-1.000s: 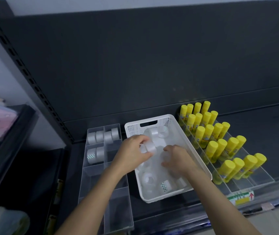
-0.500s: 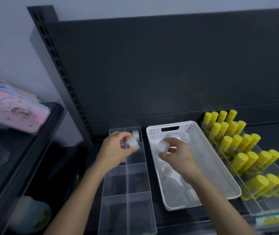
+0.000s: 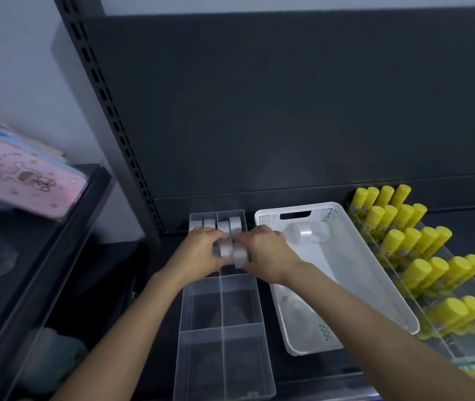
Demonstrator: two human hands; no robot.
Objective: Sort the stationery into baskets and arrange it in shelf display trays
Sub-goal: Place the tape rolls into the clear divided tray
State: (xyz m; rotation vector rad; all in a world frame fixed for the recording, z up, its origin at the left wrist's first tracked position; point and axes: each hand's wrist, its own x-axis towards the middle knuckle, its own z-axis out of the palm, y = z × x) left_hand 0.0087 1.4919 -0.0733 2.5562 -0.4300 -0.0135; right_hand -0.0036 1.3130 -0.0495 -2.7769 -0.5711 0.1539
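Change: both hands, apart half a second ago with the right one over the basket, are now meeting above the tray, each bringing a roll.
Head view, grip: left hand point(image 3: 201, 250) and right hand point(image 3: 265, 253) are clasping tape rolls point(image 3: 226, 250) in curled fingers, pressing them side by side.
Location: the held rolls are sitting over the second row of the clear tray point(image 3: 182, 328); whether they are touching its floor cannot be told.
Behind grip: stored rolls point(image 3: 224, 225) are standing on edge.
Right of grip: white basket point(image 3: 334, 264), perforated plastic, is holding more rolls; beyond it, yellow glue sticks point(image 3: 415, 241) are standing in a clear rack.
Handling, judged: light, stiff rings with smooth, probably slippery film; pinching across the flat faces is looking safest.
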